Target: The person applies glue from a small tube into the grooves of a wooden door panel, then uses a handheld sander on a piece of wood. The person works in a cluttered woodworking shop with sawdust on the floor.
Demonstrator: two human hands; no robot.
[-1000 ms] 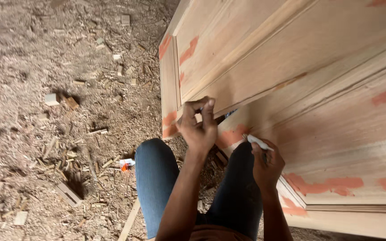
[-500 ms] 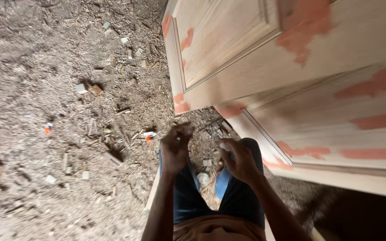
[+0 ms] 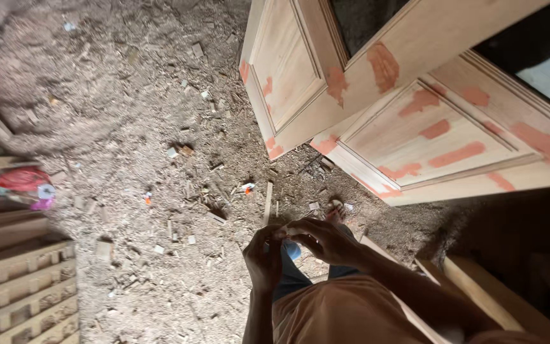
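Left hand (image 3: 263, 258) and right hand (image 3: 324, 241) meet at waist height, fingers curled, fingertips touching.

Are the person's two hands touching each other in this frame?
Touching. The head view shows the left hand and right hand brought together in front of the body, fingertips meeting around something small and pale with no gap visible between them.

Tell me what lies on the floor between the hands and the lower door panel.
Head view: sawdust floor with wood scraps, a thin stick and a sandalled foot.
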